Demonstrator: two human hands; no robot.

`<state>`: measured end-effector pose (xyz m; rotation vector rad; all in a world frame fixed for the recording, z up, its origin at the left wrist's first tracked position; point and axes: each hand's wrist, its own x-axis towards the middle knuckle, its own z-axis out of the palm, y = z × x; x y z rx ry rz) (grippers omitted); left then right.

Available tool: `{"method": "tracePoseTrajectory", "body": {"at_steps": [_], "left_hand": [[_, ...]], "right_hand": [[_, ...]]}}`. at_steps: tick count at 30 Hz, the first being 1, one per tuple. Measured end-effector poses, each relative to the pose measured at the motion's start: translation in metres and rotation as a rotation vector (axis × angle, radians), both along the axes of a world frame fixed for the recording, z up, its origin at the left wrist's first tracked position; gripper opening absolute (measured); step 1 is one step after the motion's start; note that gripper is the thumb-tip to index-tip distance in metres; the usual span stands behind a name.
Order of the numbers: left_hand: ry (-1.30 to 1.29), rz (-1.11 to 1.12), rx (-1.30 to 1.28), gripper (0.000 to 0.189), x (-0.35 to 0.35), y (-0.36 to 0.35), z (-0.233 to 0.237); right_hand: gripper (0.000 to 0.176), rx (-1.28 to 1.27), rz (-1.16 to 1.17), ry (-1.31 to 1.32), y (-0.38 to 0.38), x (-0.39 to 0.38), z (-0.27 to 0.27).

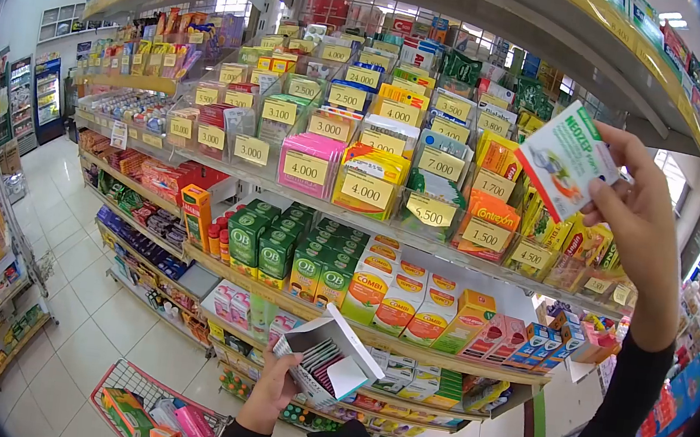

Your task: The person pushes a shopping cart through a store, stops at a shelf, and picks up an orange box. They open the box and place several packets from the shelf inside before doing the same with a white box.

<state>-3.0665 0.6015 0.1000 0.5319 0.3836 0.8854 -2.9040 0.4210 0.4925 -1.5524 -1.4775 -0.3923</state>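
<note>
The right hand (640, 230) is raised to the far right, fingers closed around a green-and-white Neozep packet (566, 159), which it holds tilted in front of the clear bins (435, 195) on the upper shelf, just above the orange Contrexyn boxes (489, 213). Low and near, the left hand (271, 393) grips an open white box (346, 377) from below, its flap up and a row of thin packets (312, 359) standing inside. As it looks, one packet is out and up at the shelf while the others sit in the box. A red shopping basket (124, 378) with goods stands on the floor at the near left.
</note>
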Motion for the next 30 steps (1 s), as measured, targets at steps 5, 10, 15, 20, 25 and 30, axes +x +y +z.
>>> {"method": "tracePoseTrajectory", "body": {"at_steps": [5,10,15,20,25,30], "left_hand": [[0.038,-0.02,-0.04,0.057,-0.002,0.002,0.017],[0.005,-0.047,-0.004,0.054,0.001,0.014,0.011],[0.036,-0.094,0.008,0.053,0.002,0.02,0.01],[-0.039,-0.175,0.005,0.076,0.005,0.035,-0.006],[-0.022,-0.155,-0.027,0.076,-0.004,0.038,-0.002],[-0.017,-0.111,-0.011,0.073,-0.009,0.049,-0.01]], "right_hand": [[0.042,-0.085,-0.091,-0.012,-0.006,-0.003,0.001],[0.041,-0.174,-0.051,0.113,-0.009,-0.003,-0.006],[0.045,-0.226,-0.127,0.151,-0.024,-0.019,-0.016],[0.047,-0.334,-0.204,0.033,-0.044,-0.043,-0.017],[0.048,-0.154,-0.352,-0.14,-0.074,-0.016,0.018],[0.032,0.054,-0.38,-0.347,-0.002,0.023,0.068]]}}
